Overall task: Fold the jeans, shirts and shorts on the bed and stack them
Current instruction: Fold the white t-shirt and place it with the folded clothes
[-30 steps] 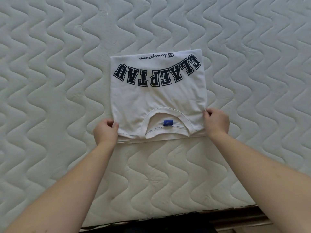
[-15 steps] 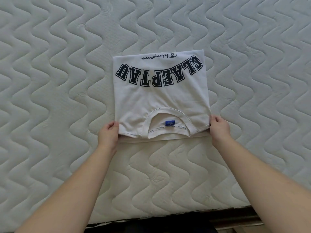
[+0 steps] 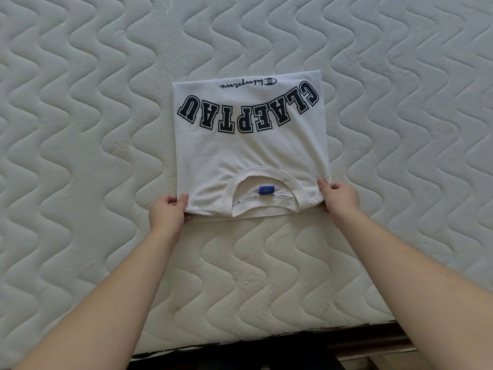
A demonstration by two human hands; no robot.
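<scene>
A white T-shirt [image 3: 250, 153] with dark block letters lies folded into a neat rectangle on the quilted bed [image 3: 80, 156], its collar and blue neck label toward me. My left hand [image 3: 167, 214] pinches the near left corner of the shirt, thumb on top. At the near right corner, my right hand [image 3: 338, 198] grips the fabric the same way. No jeans or shorts are in view.
The white quilted mattress spreads wide on all sides of the shirt. Its near edge [image 3: 266, 345] runs along the bottom, with a dark bed frame and floor below it.
Both hands keep hold of the near corners. The shirt has shifted slightly away from me and to the right, and its near edge lies flatter.
</scene>
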